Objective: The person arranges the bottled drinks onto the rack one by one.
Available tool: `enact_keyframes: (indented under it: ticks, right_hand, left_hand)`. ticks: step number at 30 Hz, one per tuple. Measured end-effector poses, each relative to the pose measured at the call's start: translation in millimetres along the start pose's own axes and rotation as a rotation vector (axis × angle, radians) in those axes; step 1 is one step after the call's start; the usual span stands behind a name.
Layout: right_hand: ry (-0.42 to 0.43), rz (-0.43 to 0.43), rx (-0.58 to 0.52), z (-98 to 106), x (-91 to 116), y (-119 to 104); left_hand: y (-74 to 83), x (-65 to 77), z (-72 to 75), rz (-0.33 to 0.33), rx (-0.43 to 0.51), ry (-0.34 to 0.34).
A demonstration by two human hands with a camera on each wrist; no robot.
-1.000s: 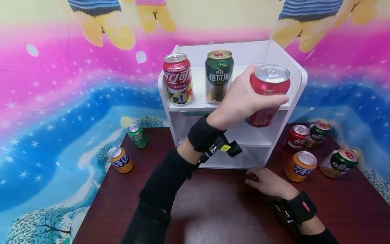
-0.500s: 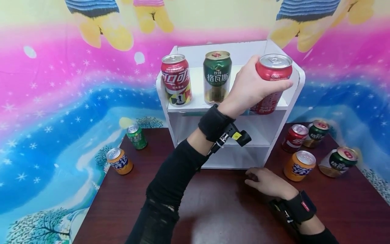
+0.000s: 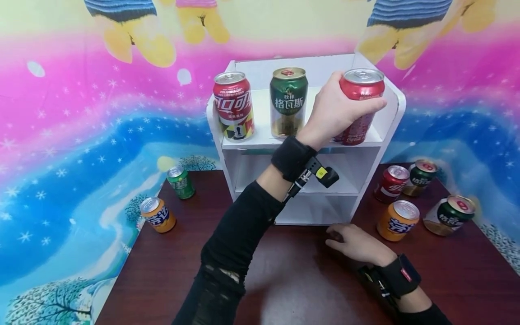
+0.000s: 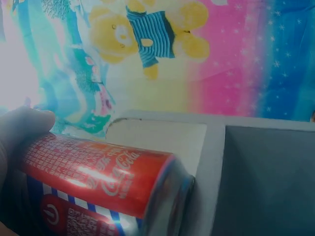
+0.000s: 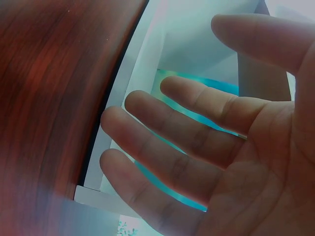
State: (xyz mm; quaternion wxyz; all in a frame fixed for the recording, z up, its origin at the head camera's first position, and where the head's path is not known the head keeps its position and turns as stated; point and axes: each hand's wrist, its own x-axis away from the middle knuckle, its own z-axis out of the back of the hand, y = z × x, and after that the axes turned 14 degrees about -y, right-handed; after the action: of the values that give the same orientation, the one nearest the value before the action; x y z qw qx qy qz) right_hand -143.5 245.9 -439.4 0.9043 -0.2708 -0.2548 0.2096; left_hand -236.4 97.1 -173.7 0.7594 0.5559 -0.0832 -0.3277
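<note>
My left hand grips a red Coca-Cola can round its upper part, thumb across the front. The can stands upright at the right end of the top level of a white shelf unit; in the left wrist view, the can has its bottom end right at the shelf board. Left of it on that level stand a green-and-gold kvass can and another red cola can. My right hand lies low by the unit's base, holding nothing; its fingers are loosely bent in the right wrist view.
On the dark wood table, a green can and an orange can stand left of the unit. To its right are a red can, an orange can and two kvass cans. A patterned cloth hangs behind.
My left hand has carried the red cola can up and back, from in front of the top level to its right end. My right hand has stayed in place.
</note>
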Motion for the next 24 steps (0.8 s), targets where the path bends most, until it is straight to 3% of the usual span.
enact_keyframes:
  ticks: [5,13,16,24]
  right_hand:
    - [0.008,-0.013,0.002,-0.2,-0.6,-1.1]
    - [0.001,0.010,0.006,1.1,-0.9,-0.4]
    - [0.005,0.017,0.010,1.9,-1.3,-1.2]
    - [0.003,0.015,0.007,-0.4,-1.9,-2.8]
  left_hand:
    - [-0.5,-5.8,-0.3,0.020,-0.013,0.011]
    - [-3.4,-8.1,-0.9,-0.017,0.018,-0.005]
    - [-8.7,-10.3,-2.7,-0.039,0.024,0.008]
    - [-26.1,-11.0,-9.5,-0.011,0.015,0.022]
